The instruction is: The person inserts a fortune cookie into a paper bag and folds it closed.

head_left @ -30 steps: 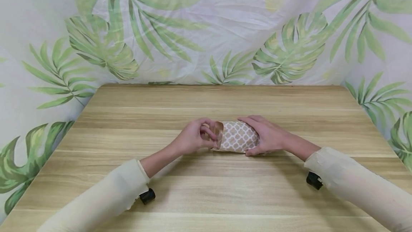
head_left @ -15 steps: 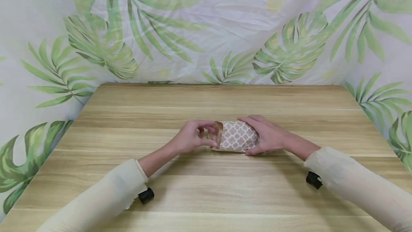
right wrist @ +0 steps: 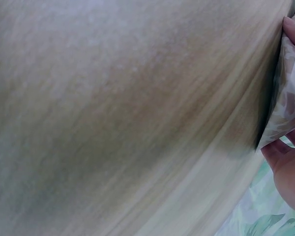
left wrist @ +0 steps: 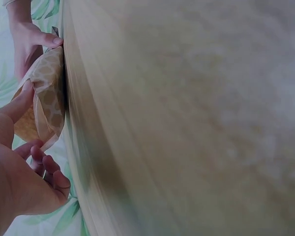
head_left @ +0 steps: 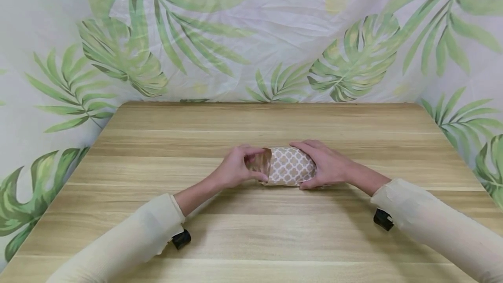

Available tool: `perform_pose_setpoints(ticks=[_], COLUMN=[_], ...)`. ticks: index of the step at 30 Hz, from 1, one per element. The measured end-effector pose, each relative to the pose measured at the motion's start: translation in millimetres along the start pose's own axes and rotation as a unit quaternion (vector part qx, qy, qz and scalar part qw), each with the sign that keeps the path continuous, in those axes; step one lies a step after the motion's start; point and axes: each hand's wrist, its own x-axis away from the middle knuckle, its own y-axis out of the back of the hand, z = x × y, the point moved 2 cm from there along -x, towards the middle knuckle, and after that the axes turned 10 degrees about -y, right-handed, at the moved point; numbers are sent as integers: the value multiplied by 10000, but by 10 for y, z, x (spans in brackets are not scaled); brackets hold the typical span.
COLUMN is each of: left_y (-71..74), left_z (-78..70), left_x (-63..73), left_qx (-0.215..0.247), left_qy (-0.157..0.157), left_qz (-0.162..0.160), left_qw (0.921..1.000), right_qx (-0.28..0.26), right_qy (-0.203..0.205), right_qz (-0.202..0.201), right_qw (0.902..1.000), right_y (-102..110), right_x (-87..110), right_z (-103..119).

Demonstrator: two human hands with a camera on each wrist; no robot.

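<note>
A paper bag (head_left: 292, 166) with a tan and white lattice pattern lies on its side mid-table, its mouth facing left and its plain brown inside showing. My right hand (head_left: 332, 163) grips its closed right end, thumb on the near side and fingers over the far side. At the mouth, my left hand (head_left: 240, 167) holds the rim between thumb and bent fingers. In the left wrist view, one digit of the left hand (left wrist: 19, 167) presses the rim of the bag (left wrist: 51, 93) while other fingers curl below it. The right wrist view shows the crumpled bag (right wrist: 285, 103) beside the right hand (right wrist: 290, 169).
The wood-grain table (head_left: 251, 235) stretches around both hands. Behind it hangs a white cloth (head_left: 283, 29) printed with green leaves. Small black devices are strapped under the left sleeve (head_left: 129, 239) and the right sleeve (head_left: 436, 226).
My left hand's thumb and fingers have shifted about the mouth of the paper bag, and more of its brown inside now shows. The right hand and the bag have stayed in place.
</note>
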Motion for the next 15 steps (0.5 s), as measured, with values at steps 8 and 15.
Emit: perform_pose_setpoints(ticks=[8, 15], left_y=[-33, -95], left_z=[11, 16], left_x=[-46, -70], left_qx=[-243, -323], left_qy=[243, 332], left_qz=[235, 268], left_qw=[9991, 9986], right_qx=[0, 31], right_qy=[-36, -70], right_qz=[4, -2], right_qw=[10000, 10000], right_y=[-14, -21], right_x=[-6, -5], right_z=[-5, -6])
